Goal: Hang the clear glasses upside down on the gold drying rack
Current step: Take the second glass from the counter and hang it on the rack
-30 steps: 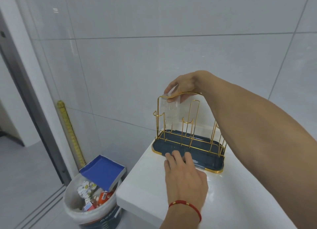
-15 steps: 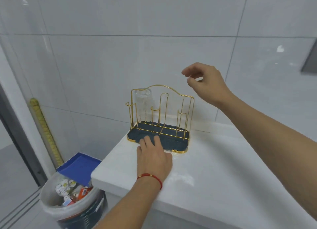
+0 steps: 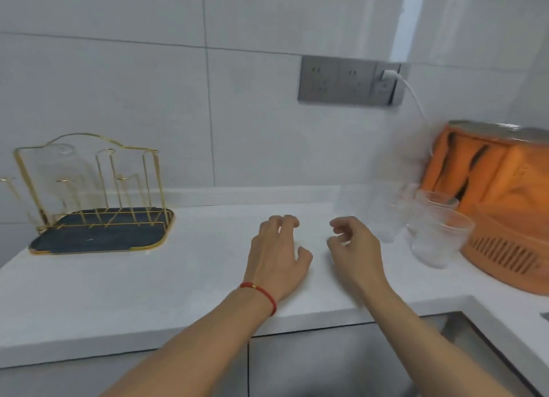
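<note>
I see my left hand (image 3: 277, 255) and right hand (image 3: 355, 249) over the white counter (image 3: 148, 280), fingers loosely curled, holding nothing. Right of the gold drying rack (image 3: 95, 194), well apart, clear glasses (image 3: 436, 233) stand beside an orange appliance (image 3: 505, 206). One blurred glass (image 3: 59, 170) hangs inverted on the rack.

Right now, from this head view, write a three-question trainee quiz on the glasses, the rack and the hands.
1. True or false: one clear glass already hangs upside down on the gold drying rack.
2. Which hand is nearer the waiting glasses? A) left hand B) right hand
3. Fill in: the waiting glasses stand beside an ______-coloured appliance.

Key:
1. True; it sits over a prong at the rack's left end.
2. B; both hands are empty above the white counter.
3. Orange.
</note>
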### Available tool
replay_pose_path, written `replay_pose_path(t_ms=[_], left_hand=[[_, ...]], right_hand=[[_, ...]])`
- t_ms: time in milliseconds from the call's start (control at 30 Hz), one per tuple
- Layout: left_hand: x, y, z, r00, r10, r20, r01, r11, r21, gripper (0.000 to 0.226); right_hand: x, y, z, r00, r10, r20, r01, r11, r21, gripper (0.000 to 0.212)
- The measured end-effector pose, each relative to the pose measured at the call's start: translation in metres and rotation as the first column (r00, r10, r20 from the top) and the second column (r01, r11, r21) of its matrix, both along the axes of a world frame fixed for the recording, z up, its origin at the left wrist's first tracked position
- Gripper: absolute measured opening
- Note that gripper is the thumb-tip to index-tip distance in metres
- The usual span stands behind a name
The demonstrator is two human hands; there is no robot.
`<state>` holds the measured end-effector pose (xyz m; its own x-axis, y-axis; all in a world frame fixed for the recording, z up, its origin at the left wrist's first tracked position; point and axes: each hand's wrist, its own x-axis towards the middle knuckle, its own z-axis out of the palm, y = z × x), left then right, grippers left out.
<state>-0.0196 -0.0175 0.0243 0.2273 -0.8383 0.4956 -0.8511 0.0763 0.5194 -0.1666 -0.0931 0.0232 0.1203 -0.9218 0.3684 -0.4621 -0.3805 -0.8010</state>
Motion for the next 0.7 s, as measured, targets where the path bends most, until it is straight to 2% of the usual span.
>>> replay_pose_path(t_ms=[167,233,300,367,433,533,633,700], left_hand=[[-0.044,-0.034,-0.013,0.997,-0.075,-0.012,0.076,0.993,0.086,0.063],[-0.045,-0.039,-0.022,0.997,-0.061,0.057,0.053,0.991,0.126,0.065],[-0.044,-0.042,-0.027,0.991,-0.002,0.133,-0.015,0.992,0.125,0.065],[-0.044,-0.043,-0.028,0.992,0.026,0.122,-0.039,0.993,0.109,0.064],[-0.044,-0.043,-0.028,0.994,0.015,0.105,-0.026,0.995,0.099,0.064],[-0.045,-0.042,-0.029,0.994,0.002,0.114,-0.013,0.995,0.096,0.064],[-0.045,-0.04,-0.028,0.996,-0.008,0.092,-0.001,0.995,0.099,0.062],[-0.045,-0.039,-0.027,0.996,-0.007,0.09,-0.001,0.996,0.091,0.06]], right_hand=[[-0.05,-0.005,-0.007,0.96,-0.252,0.12,0.251,0.968,0.023,0.033],[-0.06,-0.003,-0.011,0.896,-0.385,0.223,0.405,0.913,-0.055,0.033],[-0.067,-0.003,-0.013,0.804,-0.516,0.296,0.571,0.809,-0.14,0.034],[-0.074,-0.007,-0.014,0.708,-0.616,0.345,0.687,0.715,-0.134,0.047],[-0.081,-0.016,-0.013,0.666,-0.641,0.382,0.708,0.704,-0.056,0.071],[-0.092,-0.036,-0.013,0.716,-0.637,0.285,0.647,0.759,0.072,0.096],[-0.097,-0.051,-0.012,0.722,-0.681,0.126,0.67,0.733,0.119,0.092],[-0.097,-0.055,-0.012,0.699,-0.706,0.114,0.695,0.708,0.122,0.088]])
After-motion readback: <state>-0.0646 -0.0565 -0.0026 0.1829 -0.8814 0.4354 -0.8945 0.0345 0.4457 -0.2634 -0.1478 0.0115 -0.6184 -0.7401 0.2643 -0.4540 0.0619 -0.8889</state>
